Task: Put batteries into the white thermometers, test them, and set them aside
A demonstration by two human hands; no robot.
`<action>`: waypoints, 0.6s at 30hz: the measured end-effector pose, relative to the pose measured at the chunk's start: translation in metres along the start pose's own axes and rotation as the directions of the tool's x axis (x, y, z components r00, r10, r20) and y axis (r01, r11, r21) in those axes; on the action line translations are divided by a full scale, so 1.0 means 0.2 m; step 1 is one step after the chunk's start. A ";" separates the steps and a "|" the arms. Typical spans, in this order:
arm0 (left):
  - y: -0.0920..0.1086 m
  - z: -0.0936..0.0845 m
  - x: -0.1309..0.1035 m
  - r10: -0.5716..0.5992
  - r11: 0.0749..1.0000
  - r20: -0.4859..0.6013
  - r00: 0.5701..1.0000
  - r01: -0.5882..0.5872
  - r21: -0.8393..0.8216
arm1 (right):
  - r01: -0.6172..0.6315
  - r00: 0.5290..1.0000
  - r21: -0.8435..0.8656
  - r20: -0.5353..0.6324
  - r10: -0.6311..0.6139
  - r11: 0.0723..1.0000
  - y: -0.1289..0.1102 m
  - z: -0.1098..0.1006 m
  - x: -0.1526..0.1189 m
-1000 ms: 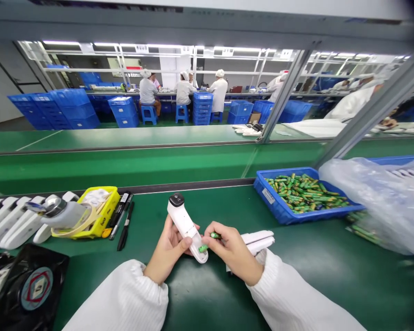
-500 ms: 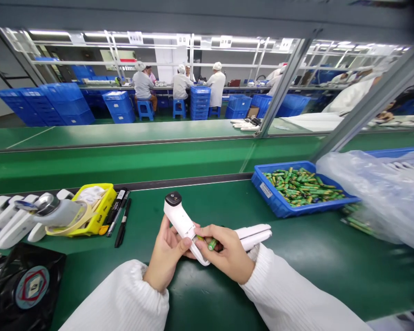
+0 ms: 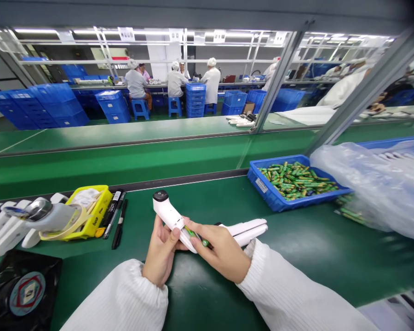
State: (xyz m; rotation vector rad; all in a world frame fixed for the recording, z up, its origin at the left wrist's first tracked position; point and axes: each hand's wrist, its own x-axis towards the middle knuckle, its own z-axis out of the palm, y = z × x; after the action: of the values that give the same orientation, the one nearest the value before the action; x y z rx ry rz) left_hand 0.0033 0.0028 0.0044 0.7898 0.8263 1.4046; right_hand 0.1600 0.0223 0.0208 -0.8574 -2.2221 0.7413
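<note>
A white handheld device with a black end, shaped like a forehead thermometer (image 3: 169, 212), is tilted in front of me. My left hand (image 3: 160, 253) is closed around its handle from the left and below. At the handle's open side, my right hand (image 3: 224, 250) is closed on green batteries. One battery (image 3: 205, 242) pokes out between the fingers, and another lies along the handle opening, partly covered by fingertips. Behind my right hand, more white devices (image 3: 250, 230) lie on the green table (image 3: 296, 262).
A blue bin (image 3: 267, 195) of green batteries stands back right, beside a clear plastic bag (image 3: 365, 188). On the left are a yellow basket (image 3: 103, 207), pens (image 3: 120, 225), a bottle (image 3: 57, 218), white devices (image 3: 7, 230) and a black object (image 3: 51, 285). Several people sit or stand beyond the divider.
A battery now lies along the handle opening under my right fingertips. The device and both hands appear slightly farther left, and the whole view has shifted a little.
</note>
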 end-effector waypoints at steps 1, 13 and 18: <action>0.00 0.00 0.00 -0.006 1.000 0.006 1.000 0.006 0.002 | -0.017 1.000 0.008 -0.002 0.017 1.000 0.00 0.00 0.00; 0.05 -0.02 -0.02 0.015 0.999 0.044 0.999 -0.018 0.048 | 0.168 0.980 -0.088 -0.093 -0.176 0.982 0.02 0.03 -0.01; 0.08 -0.02 0.00 0.042 0.997 -0.028 0.999 -0.040 0.072 | 0.110 0.994 -0.240 0.038 -0.104 0.965 -0.01 0.03 -0.02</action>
State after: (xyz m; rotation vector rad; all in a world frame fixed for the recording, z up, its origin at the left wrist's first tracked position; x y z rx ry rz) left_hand -0.0083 0.0036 0.0155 0.8460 0.8917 1.4325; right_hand 0.1569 0.0156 0.0169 -0.8381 -2.3937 0.4379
